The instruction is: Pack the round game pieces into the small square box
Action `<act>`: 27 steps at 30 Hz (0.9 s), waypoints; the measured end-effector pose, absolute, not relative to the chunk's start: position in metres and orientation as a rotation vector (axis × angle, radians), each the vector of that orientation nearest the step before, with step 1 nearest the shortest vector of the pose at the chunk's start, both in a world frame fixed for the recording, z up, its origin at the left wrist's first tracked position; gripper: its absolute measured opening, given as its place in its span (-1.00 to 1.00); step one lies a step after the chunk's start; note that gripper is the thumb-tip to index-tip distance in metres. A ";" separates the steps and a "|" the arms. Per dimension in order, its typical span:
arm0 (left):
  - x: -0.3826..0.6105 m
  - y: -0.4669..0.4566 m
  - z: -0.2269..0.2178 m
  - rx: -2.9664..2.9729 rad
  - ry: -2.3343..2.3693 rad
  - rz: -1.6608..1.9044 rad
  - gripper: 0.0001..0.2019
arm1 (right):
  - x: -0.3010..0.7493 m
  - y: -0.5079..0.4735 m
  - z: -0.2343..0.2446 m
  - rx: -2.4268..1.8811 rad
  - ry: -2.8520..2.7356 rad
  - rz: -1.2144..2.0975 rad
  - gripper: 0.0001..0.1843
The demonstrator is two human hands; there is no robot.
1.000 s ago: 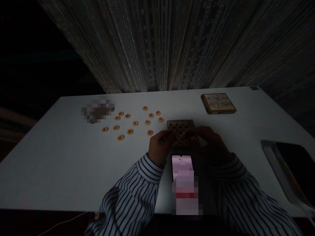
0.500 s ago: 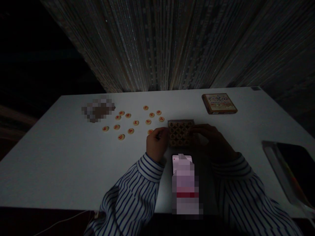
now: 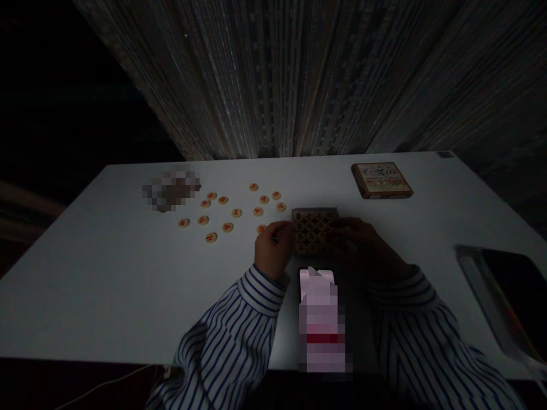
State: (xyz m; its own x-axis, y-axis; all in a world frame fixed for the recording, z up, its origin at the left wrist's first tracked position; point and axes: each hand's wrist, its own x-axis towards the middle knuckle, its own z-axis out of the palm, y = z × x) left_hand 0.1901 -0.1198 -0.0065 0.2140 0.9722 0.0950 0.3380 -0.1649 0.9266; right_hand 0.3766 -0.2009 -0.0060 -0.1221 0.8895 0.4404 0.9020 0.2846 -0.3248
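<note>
A small open box (image 3: 315,229) filled with round game pieces rests on the white table (image 3: 106,285) in dim light. My left hand (image 3: 273,247) is curled against the box's left side, fingers pinched at its edge. Over on the box's right side, my right hand (image 3: 363,245) has its fingers bent around the edge. Several loose pale discs with red marks (image 3: 231,213) lie spread on the table to the left of the box. Both my sleeves are striped.
A lit phone (image 3: 319,307) lies between my forearms near the front edge. The box lid (image 3: 382,179) sits at the back right. A dark tray-like object (image 3: 499,296) is at the right edge. A curtain hangs behind the table.
My hands have moved apart from over the box to its two sides, uncovering the pieces inside. The loose discs have not moved.
</note>
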 end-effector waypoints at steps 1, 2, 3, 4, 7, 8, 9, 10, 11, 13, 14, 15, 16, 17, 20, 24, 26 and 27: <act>0.190 -0.120 -0.006 1.656 1.252 0.957 -0.83 | 0.377 -0.201 -0.006 -1.603 -2.016 -0.036 -0.77; 0.190 -0.120 -0.006 1.652 1.256 0.951 -0.83 | 0.377 -0.201 -0.007 -1.608 -2.029 -0.044 -0.76; 0.190 -0.120 -0.005 1.649 1.257 0.948 -0.83 | 0.377 -0.201 -0.007 -1.610 -2.043 -0.051 -0.76; 0.191 -0.120 -0.005 1.647 1.256 0.947 -0.83 | 0.377 -0.201 -0.007 -1.612 -2.051 -0.055 -0.76; 0.191 -0.119 -0.005 1.649 1.250 0.964 -0.85 | 0.377 -0.201 -0.007 -1.641 -2.046 -0.063 -0.78; 0.191 -0.119 -0.006 1.652 1.249 0.971 -0.85 | 0.376 -0.202 -0.007 -1.656 -2.041 -0.065 -0.78; 0.190 -0.119 -0.006 1.656 1.248 0.973 -0.85 | 0.376 -0.202 -0.007 -1.668 -2.036 -0.070 -0.78; 0.190 -0.119 -0.007 1.662 1.246 0.974 -0.85 | 0.375 -0.202 -0.007 -1.675 -2.035 -0.072 -0.78; 0.190 -0.119 -0.007 1.668 1.243 0.975 -0.85 | 0.375 -0.202 -0.007 -1.675 -2.039 -0.069 -0.78; 0.189 -0.118 -0.007 1.677 1.241 0.976 -0.85 | 0.375 -0.202 -0.006 -1.678 -2.039 -0.058 -0.78; 0.189 -0.118 -0.007 1.680 1.240 0.977 -0.85 | 0.375 -0.202 -0.006 -1.683 -2.038 -0.057 -0.79; 0.189 -0.118 -0.007 1.680 1.241 0.978 -0.85 | 0.375 -0.202 -0.006 -1.685 -2.042 -0.056 -0.79; 0.189 -0.118 -0.006 1.680 1.244 0.976 -0.85 | 0.375 -0.202 -0.006 -1.685 -2.048 -0.055 -0.78; 0.189 -0.118 -0.006 1.679 1.248 0.970 -0.85 | 0.375 -0.202 -0.006 -1.684 -2.054 -0.056 -0.78; 0.190 -0.119 -0.005 1.675 1.250 0.959 -0.85 | 0.375 -0.202 -0.007 -1.678 -2.062 -0.063 -0.77; 0.190 -0.119 -0.005 1.668 1.238 0.960 -0.85 | 0.376 -0.201 -0.009 -1.691 -2.062 -0.056 -0.78; 0.189 -0.119 -0.005 1.668 1.242 0.961 -0.85 | 0.377 -0.201 -0.009 -1.678 -2.056 -0.039 -0.79; 0.189 -0.119 -0.005 1.668 1.244 0.963 -0.85 | 0.377 -0.201 -0.010 -1.666 -2.054 -0.033 -0.79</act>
